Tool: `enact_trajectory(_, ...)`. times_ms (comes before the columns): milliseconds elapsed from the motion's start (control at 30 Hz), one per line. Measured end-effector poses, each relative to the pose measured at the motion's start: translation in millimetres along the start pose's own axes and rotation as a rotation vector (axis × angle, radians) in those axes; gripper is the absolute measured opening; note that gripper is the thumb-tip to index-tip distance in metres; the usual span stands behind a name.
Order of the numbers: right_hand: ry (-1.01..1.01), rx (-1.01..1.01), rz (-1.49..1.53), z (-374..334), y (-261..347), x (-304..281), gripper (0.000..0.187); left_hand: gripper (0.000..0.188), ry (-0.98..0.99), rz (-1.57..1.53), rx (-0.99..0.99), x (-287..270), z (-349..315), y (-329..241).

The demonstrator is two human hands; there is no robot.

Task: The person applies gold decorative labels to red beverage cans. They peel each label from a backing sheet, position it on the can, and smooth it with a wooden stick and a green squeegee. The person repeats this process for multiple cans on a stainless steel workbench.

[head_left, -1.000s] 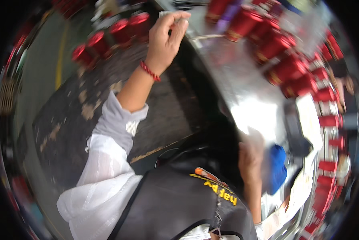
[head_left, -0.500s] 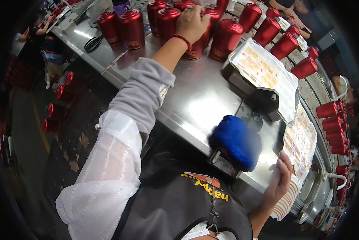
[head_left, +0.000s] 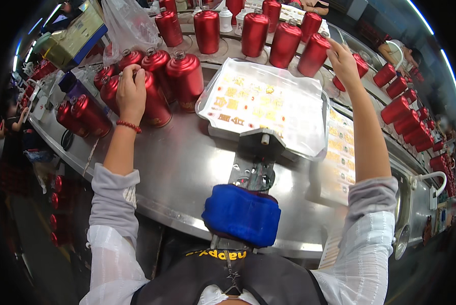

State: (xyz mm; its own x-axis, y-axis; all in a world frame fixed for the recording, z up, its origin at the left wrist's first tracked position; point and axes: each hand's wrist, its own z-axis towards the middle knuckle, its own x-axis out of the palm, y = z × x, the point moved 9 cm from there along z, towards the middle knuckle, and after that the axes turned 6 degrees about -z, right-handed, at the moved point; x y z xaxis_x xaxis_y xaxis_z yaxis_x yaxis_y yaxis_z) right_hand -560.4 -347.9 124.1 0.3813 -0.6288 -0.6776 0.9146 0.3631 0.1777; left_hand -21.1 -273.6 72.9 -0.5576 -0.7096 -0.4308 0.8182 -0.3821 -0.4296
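The left hand (head_left: 131, 96), a beaded bracelet (head_left: 129, 125) at its wrist, was at the top of a red bottle (head_left: 156, 104) on the left of the tabletop (head_left: 177, 162); its fingers were bent and narrowly spaced, but the hand hid the neck, so I could not tell whether they had closed on it. Other red bottles crowded close around that one, with a purple bottle (head_left: 75, 86) farther left and a clear plastic bag (head_left: 129, 25) behind. The right hand (head_left: 343, 63) reached to the far right, its fingers narrow and bent at the neck of another red bottle (head_left: 312, 57) standing in the far row; whether it gripped could not be told. Between the forearms lay a tray (head_left: 228, 133) with a white sheet (head_left: 261, 104) of gold and red decals, and a second decal sheet (head_left: 341, 150) lay just right of it. A black bracket (head_left: 258, 143) stood at the tray's near side, and a blue pad (head_left: 242, 216) sat nearer still, by the tabletop's near edge.
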Motion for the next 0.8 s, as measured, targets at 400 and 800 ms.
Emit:
enact_trajectory(400, -0.072, -0.034, -0.181, 47.6, -94.9, 68.0, 0.019, 0.043, -0.075, -0.103, 0.269, -46.3, -24.2, -90.7)
enact_trajectory(800, 0.195, -0.211, 0.25, -49.9, 117.4, -196.6, 0.012, 0.062, 0.577, -0.977, 0.198, 13.3, -75.6, -236.4)
